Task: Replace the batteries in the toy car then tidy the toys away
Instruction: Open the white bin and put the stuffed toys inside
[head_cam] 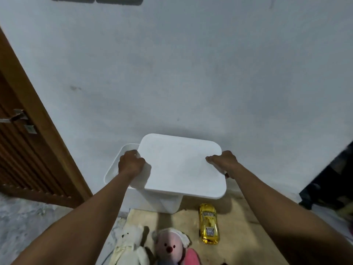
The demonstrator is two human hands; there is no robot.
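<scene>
A white storage box [152, 202] stands on the floor against the wall. Its flat white lid [181, 167] is held above it, shifted to the right so the box's left rim [114, 165] shows. My left hand [130, 163] grips the lid's left edge and my right hand [223, 162] grips its right edge. In front of the box a shiny yellow toy car [208, 223] lies on the floor. Nearer to me lie a white plush bear [129, 243] and a pink plush bear [172, 247].
A brown wooden door [23, 146] with a metal handle [16, 116] is at the left. The pale wall [191, 73] rises right behind the box. Dark objects [332, 180] sit at the right edge. The toys rest on a beige mat [235, 236].
</scene>
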